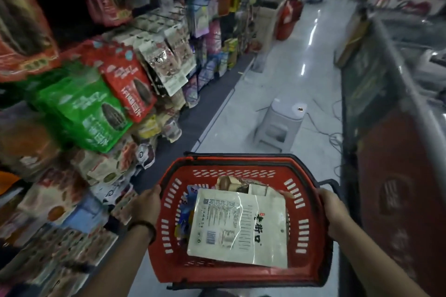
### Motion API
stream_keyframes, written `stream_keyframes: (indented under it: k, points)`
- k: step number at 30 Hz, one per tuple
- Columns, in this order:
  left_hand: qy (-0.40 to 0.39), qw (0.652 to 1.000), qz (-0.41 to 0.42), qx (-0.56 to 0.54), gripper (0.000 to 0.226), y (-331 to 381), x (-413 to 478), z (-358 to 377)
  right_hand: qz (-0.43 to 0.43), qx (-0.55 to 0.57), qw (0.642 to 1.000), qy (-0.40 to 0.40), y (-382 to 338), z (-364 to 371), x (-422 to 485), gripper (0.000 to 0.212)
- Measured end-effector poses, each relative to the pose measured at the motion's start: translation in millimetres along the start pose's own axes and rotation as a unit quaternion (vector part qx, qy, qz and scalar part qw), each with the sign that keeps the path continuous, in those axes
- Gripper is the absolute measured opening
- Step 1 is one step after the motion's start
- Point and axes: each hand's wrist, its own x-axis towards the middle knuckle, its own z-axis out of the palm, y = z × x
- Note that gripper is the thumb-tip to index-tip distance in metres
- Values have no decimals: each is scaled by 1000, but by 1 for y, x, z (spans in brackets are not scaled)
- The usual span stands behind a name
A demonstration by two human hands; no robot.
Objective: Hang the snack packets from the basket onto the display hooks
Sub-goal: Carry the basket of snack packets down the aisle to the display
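Near: red basket is held with left grip and right grip curled round its side rims. Inside, snack packets are seen lying, a white one uppermost. Hanging is judged not begun; display rack stands left, hooks too blurred to tell.

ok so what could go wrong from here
Both the left hand and right hand grip the red basket by its sides; freeing one to hang stock may tip it, and the cream packet lying on top could slide out. The grey stool and loose cables on the aisle floor ahead could be trip hazards.
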Motion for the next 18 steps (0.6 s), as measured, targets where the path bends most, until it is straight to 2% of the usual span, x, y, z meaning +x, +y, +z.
stream_keyframes:
  k: [3, 7, 11, 15, 18]
  points:
    - [4, 1000, 2, 9, 49, 63, 22, 49, -7, 8, 1000, 9, -42, -3, 47, 50]
    - [0, 999, 5, 43, 55, 113, 79, 117, -8, 14, 1000, 7, -97, 0, 119, 43]
    - [29, 998, 2, 50, 54, 178, 111, 178, -9, 18, 1000, 6, -165, 9, 197, 40]
    - [51, 998, -6, 48, 50, 246, 144, 225, -8, 15, 1000, -18, -244, 30, 258, 34]
    - [39, 998, -13, 52, 52, 280, 183, 249, -13, -7, 999, -30, -297, 51, 306, 34]
